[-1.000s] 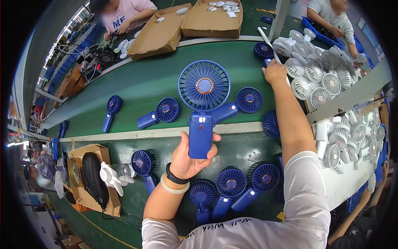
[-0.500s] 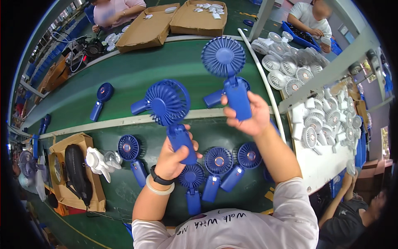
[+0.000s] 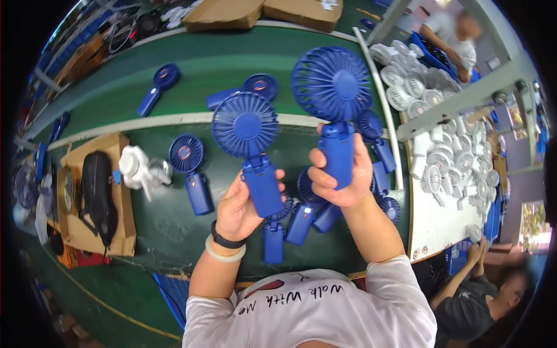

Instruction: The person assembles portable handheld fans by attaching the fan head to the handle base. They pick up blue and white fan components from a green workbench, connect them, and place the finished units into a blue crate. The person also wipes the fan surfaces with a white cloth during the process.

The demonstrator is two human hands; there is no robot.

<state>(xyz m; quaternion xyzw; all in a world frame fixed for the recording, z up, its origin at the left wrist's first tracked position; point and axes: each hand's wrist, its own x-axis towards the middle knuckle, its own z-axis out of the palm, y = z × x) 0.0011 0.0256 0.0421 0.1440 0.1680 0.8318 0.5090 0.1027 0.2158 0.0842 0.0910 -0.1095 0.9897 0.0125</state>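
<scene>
My left hand (image 3: 241, 211) is closed round the handle of a blue handheld fan (image 3: 246, 124), its round caged head upright. Slightly higher and to the right, my right hand (image 3: 348, 174) grips a second blue handheld fan (image 3: 336, 84) by its handle. Both fans show me their backs. Below them on the green bench (image 3: 156, 232) lie several more blue fans, partly hidden by my hands and the held fans. One loose fan (image 3: 187, 154) lies left of my left hand. A white fan (image 3: 136, 168) with a clear part rests further left.
A green conveyor belt (image 3: 203, 58) runs behind the bench, with blue fans on it. A cardboard tray (image 3: 125, 232) holding a black case stands at left. White fans (image 3: 458, 165) pile up on a white table at right, beside a pale pole (image 3: 380, 98). Other people sit at right.
My view has shifted, so the bench things sit higher in it. My right hand has drawn its fan back from the conveyor toward me; the left fan now faces squarely away. Both grips stay.
</scene>
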